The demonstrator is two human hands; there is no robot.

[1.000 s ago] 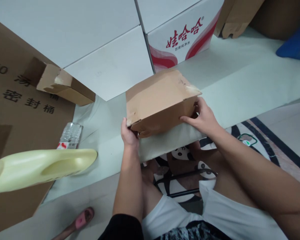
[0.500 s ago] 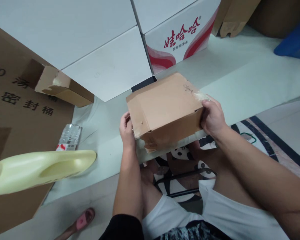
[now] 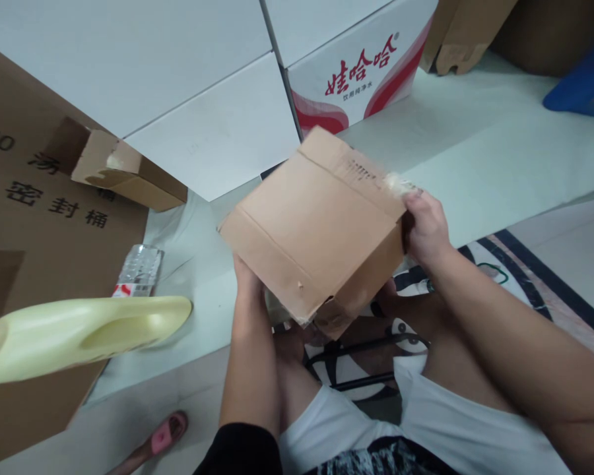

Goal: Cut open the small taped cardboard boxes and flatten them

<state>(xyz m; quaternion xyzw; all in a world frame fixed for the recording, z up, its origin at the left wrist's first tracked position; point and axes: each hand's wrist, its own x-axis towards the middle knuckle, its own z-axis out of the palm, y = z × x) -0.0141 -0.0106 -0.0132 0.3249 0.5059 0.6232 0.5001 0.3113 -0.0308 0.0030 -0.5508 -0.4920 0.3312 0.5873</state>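
We hold a brown box point(image 3: 307, 211), its print too blurred to read, before the white carton point(image 3: 361, 76) lettered 娃哈哈 and 饮用纯净水. Our right hand point(image 3: 428, 227) pinches the box's edge; our left hand point(image 3: 247, 276) is mostly hidden, its grip unclear. Well left of that carton, a cardboard panel point(image 3: 74, 254) reads 密封桶.

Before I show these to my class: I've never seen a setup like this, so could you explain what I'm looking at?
There is no machine here, just two bare hands. Every picture comes from one camera worn on the head, looking forward and down. The right hand grips one corner of a tilted cardboard box; the left hand is at its other side, mostly hidden behind it. On the pale surface are a clear bottle, partly hidden, and white boxes, one with red printing.
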